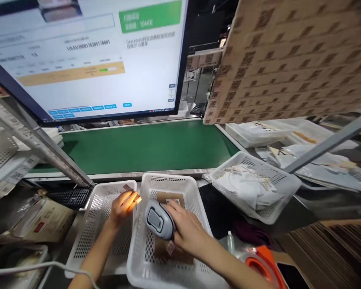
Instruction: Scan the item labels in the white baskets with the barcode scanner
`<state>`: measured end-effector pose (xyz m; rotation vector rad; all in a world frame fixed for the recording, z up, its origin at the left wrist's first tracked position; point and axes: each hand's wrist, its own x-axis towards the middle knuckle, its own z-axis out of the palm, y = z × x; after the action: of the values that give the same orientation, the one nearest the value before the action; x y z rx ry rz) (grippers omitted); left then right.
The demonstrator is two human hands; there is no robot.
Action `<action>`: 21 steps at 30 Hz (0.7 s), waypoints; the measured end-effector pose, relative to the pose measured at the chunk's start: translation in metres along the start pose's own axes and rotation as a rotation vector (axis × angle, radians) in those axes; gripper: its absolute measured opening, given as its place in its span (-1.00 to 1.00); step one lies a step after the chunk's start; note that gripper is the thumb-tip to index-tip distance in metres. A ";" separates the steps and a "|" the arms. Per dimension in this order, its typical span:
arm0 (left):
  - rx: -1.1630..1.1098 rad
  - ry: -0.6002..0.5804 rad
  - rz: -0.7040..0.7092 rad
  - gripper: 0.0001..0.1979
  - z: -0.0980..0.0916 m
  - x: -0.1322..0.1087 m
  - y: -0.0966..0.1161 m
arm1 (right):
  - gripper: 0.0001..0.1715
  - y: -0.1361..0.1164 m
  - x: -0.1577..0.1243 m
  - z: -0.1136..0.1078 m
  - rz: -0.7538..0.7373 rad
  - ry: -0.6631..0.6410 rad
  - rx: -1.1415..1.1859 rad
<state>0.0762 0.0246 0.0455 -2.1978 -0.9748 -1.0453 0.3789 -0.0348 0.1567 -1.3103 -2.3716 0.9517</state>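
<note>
My right hand (188, 226) grips a grey handheld barcode scanner (159, 220) above the right-hand white basket (135, 261). My left hand (123, 208) hovers over the left-hand white basket (78, 245), near the rim between the two. Orange-white light falls on its curled fingers. A small brownish piece (127, 187) shows just beyond those fingers, but what they hold is too small and glaring to name. Flat brown cardboard (185, 257) with a white label lies in the right-hand basket, partly hidden by the scanner and my right hand.
A monitor (150, 80) hangs over a green conveyor belt (144, 146). A tilted basket (289, 186) of white papers stands at right. Brown cardboard (289, 72) covered in printed codes hangs above. A keyboard (70, 196), an orange tape dispenser (266, 261) and a white cable (39, 265) lie nearby.
</note>
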 end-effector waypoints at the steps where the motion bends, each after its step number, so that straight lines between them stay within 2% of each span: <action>1: -0.011 0.018 0.021 -0.78 -0.005 0.008 0.009 | -0.27 -0.003 -0.009 -0.002 -0.002 0.010 0.010; 6: -0.204 0.103 0.067 -0.61 -0.018 0.022 0.051 | -0.46 -0.002 -0.064 -0.008 0.039 0.109 -0.010; 11: -0.284 0.176 0.098 -0.48 -0.006 0.033 0.075 | -0.68 0.008 -0.107 -0.013 0.041 0.191 -0.074; 15: -0.251 0.186 0.160 -0.56 -0.004 0.053 0.088 | -0.67 0.006 -0.129 -0.019 0.058 0.249 -0.112; 21: -0.285 0.131 0.149 -0.72 -0.008 0.065 0.092 | -0.79 -0.010 -0.149 -0.026 0.096 0.203 -0.074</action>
<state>0.1736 -0.0122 0.0897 -2.3486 -0.6251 -1.3046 0.4686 -0.1514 0.1937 -1.4840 -2.2263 0.7230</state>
